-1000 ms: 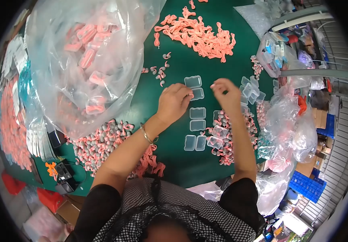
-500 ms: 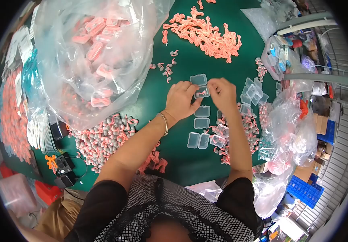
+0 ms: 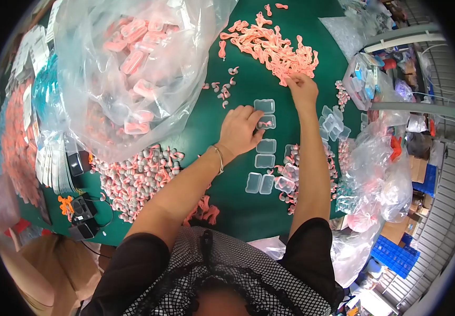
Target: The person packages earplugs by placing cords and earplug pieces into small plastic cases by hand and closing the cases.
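My left hand (image 3: 240, 129) rests on the table with its thumb and forefinger against the left edge of an open clear plastic case (image 3: 265, 107). In the case's lower half lies a small grey-and-coral piece (image 3: 265, 123) that looks like an earplug. My right hand (image 3: 304, 92) reaches to the near edge of a pile of coral cord bundles (image 3: 272, 50), its fingertips pinched on one bundle. More open clear cases (image 3: 265, 160) stand in a column below my left hand's case. Grey-and-coral pieces (image 3: 138, 179) form a large heap left of my left forearm.
A big clear bag (image 3: 185, 100) of filled cases stands at the left. Stacked clear cases (image 3: 334, 124) lie right of my right forearm. Small black devices (image 3: 82, 210) with a cable sit at the left edge. Another person's arm (image 3: 30, 274) shows at lower left.
My right hand has moved from the open case up and away to the cord pile and now pinches there. My left hand stays at the case. The view has shifted slightly.
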Demonstrator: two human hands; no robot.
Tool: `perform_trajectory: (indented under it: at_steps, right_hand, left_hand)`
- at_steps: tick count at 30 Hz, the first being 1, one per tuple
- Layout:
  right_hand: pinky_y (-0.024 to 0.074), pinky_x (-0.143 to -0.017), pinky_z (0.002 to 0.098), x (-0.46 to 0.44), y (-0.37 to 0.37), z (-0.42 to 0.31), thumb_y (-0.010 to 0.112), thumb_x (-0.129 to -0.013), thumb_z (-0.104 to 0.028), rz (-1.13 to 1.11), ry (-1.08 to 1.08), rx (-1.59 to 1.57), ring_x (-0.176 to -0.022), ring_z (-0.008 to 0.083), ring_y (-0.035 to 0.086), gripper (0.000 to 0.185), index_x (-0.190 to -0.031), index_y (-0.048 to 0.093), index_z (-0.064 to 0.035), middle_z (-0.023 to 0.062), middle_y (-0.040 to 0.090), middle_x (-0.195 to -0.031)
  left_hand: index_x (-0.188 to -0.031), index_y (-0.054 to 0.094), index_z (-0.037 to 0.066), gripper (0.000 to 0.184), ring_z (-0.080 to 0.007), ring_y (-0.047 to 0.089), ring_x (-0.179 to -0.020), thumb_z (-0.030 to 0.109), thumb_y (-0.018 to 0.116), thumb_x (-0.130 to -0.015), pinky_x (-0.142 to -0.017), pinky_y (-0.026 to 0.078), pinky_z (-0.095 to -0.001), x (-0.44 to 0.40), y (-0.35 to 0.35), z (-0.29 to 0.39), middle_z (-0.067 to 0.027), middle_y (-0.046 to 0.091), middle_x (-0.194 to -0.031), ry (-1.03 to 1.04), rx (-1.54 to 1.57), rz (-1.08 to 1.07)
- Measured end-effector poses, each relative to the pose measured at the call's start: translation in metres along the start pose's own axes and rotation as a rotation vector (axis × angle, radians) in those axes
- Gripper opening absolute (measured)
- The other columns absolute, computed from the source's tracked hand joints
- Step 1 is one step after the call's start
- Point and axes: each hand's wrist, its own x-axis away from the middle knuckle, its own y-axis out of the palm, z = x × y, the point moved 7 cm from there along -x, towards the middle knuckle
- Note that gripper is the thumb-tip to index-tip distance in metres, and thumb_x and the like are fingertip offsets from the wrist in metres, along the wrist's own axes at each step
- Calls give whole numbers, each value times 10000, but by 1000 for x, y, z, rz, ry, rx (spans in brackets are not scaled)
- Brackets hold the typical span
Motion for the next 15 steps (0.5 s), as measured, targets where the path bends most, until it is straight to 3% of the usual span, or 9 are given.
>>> perform_trajectory:
  at_steps: [3,7,9,10,12,15]
  right_hand:
    - [507,-664,255,18,-17,16,744,-795,-80,61,194,-352,-719,102,629,125,-891,697,-15,36,696,-837]
    - [491,-695,239,52,-39,1,713,-844,-57,117,339,-532,-758,93,618,130,-948,674,10,33,683,-856]
    - [491,-704,235,72,-37,-27,694,-862,-41,-105,167,-756,-768,93,619,114,-960,660,7,43,681,-864]
    - [491,-704,235,83,-36,-23,694,-862,-41,-106,168,-754,-768,93,619,114,-960,660,7,43,681,-864]
    - [502,-714,238,104,-25,-23,675,-865,-8,-217,60,-540,-750,86,614,40,-902,660,-7,18,669,-858]
    - [491,-683,255,112,-26,-39,705,-808,10,-198,-90,-360,-719,112,605,106,-901,665,-20,46,654,-875]
  left_hand:
    - [-1069,626,91,434,-262,557,-889,187,765,-668,-736,427,-395,0,0,1,-57,573,-943,1,-7,-18]
    - [-1064,632,102,440,-259,561,-914,185,770,-655,-765,434,-390,0,2,0,-53,581,-977,-3,5,-10]
    - [-1062,633,103,441,-258,562,-921,184,772,-651,-773,436,-389,2,2,-1,-52,583,-983,-13,5,-17]
    - [-1060,635,104,443,-256,562,-928,183,774,-647,-781,437,-387,0,2,-1,-51,584,-989,-19,5,-16]
    - [-1057,636,105,443,-255,562,-927,184,776,-643,-780,437,-389,0,2,0,-50,584,-987,-27,5,-18]
    - [-1050,637,106,445,-254,563,-924,183,781,-636,-779,437,-388,-2,1,0,-49,585,-983,-34,-3,-17]
